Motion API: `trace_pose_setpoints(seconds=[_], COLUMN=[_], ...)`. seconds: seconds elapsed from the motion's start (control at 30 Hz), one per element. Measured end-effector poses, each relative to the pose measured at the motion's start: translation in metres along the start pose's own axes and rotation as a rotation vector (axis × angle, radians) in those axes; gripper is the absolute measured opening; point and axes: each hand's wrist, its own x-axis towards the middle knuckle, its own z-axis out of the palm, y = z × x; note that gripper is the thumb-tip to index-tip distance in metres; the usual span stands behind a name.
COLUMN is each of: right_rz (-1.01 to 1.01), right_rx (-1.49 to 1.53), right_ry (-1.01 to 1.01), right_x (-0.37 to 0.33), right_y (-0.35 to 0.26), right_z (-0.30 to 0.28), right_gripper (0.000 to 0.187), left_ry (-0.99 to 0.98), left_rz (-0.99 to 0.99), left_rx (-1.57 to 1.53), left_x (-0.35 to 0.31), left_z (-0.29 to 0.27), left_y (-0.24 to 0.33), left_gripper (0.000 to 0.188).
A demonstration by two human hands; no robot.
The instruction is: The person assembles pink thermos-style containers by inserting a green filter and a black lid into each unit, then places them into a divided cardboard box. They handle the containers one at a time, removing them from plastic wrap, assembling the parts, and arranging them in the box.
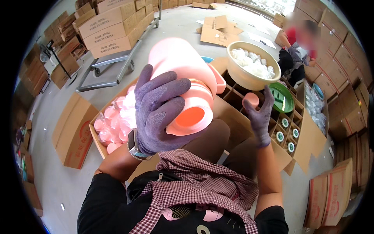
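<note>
My left hand (pixel 161 107), in a purple-grey glove, is wrapped round a large pink flask casing (pixel 175 58). The casing is tilted, its round open mouth turned toward me, with a handle on its right side. My right hand (pixel 260 119), gloved alike, hovers over a divided carton (pixel 230 113) with thumb and fingers spread. Beside its thumb is a small pink cup (pixel 251 100); I cannot tell whether the thumb touches it.
A cream basin (pixel 255 80) of white caps and a green basin (pixel 281 97) rest on the divided carton, where several white-and-green tops (pixel 279 136) show. Bagged pink parts (pixel 113 123) fill a left carton. A loaded trolley (pixel 105 80) stands behind; another person (pixel 298 50) sits far right.
</note>
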Motion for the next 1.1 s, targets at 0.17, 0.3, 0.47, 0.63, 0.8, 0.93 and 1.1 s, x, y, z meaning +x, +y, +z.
trace_pose_setpoints(seconds=[0.17, 0.3, 0.47, 0.63, 0.8, 0.93, 1.1], right_rz=[-0.411, -0.455, -0.419, -0.358, -0.266, -0.282, -0.276], right_rx=[-0.042, 0.006, -0.016, -0.130, -0.164, -0.096, -0.124], right_ry=[-0.081, -0.117, -0.007, -0.154, -0.260, -0.228, -0.259], right_x=[-0.030, -0.055, -0.047, -0.029, -0.028, -0.037, -0.035], right_y=[-0.173, -0.224, -0.248, -0.252, -0.255, -0.249, -0.251], right_z=[-0.039, -0.043, -0.034, -0.056, -0.078, -0.079, -0.086], right_gripper=[0.081, 0.083, 0.087, 0.089, 0.088, 0.089, 0.088], left_ry=[-0.040, 0.092, 0.119, -0.131, -0.216, -0.202, -0.189], left_rz=[0.130, 0.198, 0.069, -0.512, -0.802, -1.013, -0.961], left_rx=[0.094, 0.068, -0.079, -0.584, -0.916, -1.056, -1.088], left_x=[0.008, 0.007, 0.012, 0.011, 0.018, 0.014, 0.014], left_z=[-0.006, -0.001, 0.003, 0.007, 0.010, 0.011, 0.012], left_y=[0.019, 0.030, 0.046, 0.061, 0.070, 0.081, 0.078], left_gripper=[0.082, 0.070, 0.057, 0.088, 0.090, 0.093, 0.092])
